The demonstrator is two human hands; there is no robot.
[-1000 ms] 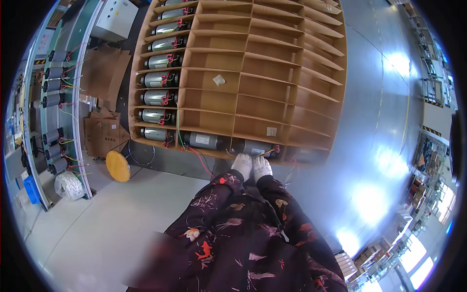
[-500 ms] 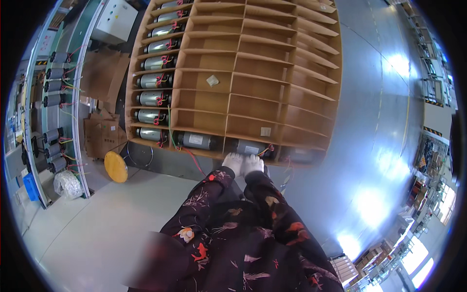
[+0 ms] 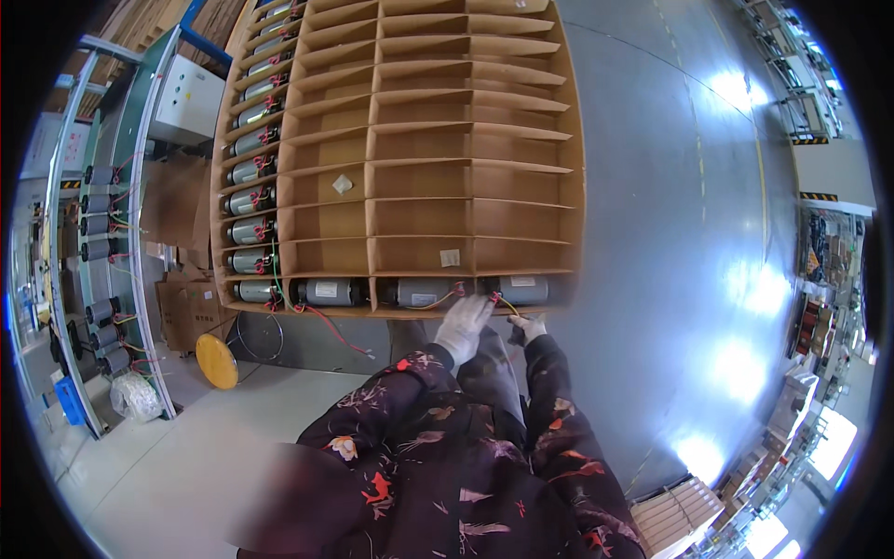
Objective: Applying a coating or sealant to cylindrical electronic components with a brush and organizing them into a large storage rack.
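My left hand [image 3: 464, 328], in a white glove, reaches over the near edge of a divided cardboard box [image 3: 419, 314]. Its fingers are stretched out beside the red and yellow wires between two grey cylindrical motors. My right hand [image 3: 531, 328], also gloved, is closed at the box's near edge; a yellow wire [image 3: 507, 306] runs down to its fingertips. Just beyond that hand lies a motor [image 3: 523, 290] in the nearest row. Left of it rest a second motor [image 3: 419, 293] and a third motor [image 3: 328, 292], each in its own compartment.
Several more motors with red wires fill the box's left column [image 3: 250, 230]. Paper slips lie in two compartments. To the left stand a round wooden stool [image 3: 217, 361], a brown carton [image 3: 191, 312] and a metal rack [image 3: 140, 186] with more motors. Boxes [image 3: 677, 517] stand at the lower right.
My hands were side by side at the near edge; now they are apart, the left reaching to the wires, the right farther right. The view has shifted, moving the box leftward in the picture.
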